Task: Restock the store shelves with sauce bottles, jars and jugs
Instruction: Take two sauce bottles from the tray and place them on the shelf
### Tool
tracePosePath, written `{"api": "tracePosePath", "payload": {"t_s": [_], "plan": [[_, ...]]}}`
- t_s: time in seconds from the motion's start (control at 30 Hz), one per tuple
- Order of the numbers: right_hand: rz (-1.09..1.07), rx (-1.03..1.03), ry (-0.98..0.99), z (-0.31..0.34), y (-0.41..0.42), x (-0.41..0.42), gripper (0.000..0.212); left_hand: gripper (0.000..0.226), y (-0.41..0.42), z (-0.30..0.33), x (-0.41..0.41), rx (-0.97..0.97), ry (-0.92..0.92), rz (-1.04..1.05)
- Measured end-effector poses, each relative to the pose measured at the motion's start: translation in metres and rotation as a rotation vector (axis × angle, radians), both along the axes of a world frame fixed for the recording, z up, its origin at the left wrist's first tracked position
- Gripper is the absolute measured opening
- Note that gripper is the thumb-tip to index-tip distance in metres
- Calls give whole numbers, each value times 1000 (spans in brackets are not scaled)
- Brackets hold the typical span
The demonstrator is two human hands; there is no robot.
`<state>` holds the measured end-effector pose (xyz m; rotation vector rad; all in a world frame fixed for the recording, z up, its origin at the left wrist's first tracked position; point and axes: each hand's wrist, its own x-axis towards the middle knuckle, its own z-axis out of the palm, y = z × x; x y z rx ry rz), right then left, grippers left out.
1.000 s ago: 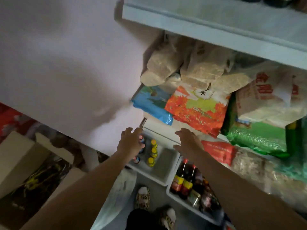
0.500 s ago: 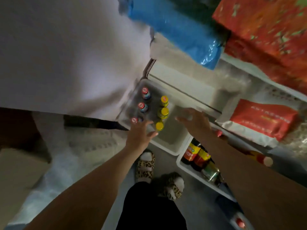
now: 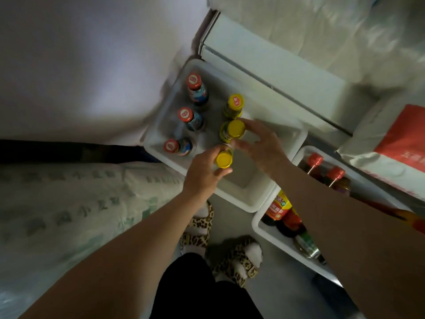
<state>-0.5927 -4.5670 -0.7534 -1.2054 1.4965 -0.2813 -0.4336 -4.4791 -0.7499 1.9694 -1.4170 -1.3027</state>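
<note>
A white bin (image 3: 255,203) on the lowest shelf holds three red-capped bottles (image 3: 192,116) in its left row and three yellow-capped bottles in a row beside them. My left hand (image 3: 204,171) grips the nearest yellow-capped bottle (image 3: 223,159) at its neck. My right hand (image 3: 259,143) reaches over the bin with spread fingers that touch the middle yellow-capped bottle (image 3: 232,132). The far yellow-capped bottle (image 3: 234,105) stands free.
A second white bin (image 3: 266,233) to the right holds dark sauce bottles with red caps (image 3: 316,162). A red and white bag (image 3: 395,148) lies on the shelf above it. A large pale sack (image 3: 69,203) lies on the floor at left. My slippered feet (image 3: 218,247) stand below the bins.
The view has tilted down and closer to the bin. My left hand has closed round the nearest yellow-capped bottle, and my right hand has moved left onto the middle one.
</note>
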Motion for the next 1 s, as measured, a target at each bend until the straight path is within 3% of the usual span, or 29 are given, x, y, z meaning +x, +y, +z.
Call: {"api": "tracePosePath", "payload": {"t_s": [0.27,0.57,0.77,0.9,1.0], "plan": [[76,-3,-105,-17,-11,5,52,42,-6,-2,7,-36,84,-31],[-2,-38,-34,1,-7,0,47,42,-19,31,19,10,113,-33],[-48,-50,-20,85,8,-26,25,31,-16,100,28,31,149,22],[-133,-56,-21,168,20,-48,28,39,-15,176,27,41,186,79],[-195,-90,-23,237,28,-60,21,32,-17,243,20,-8,181,104]]}}
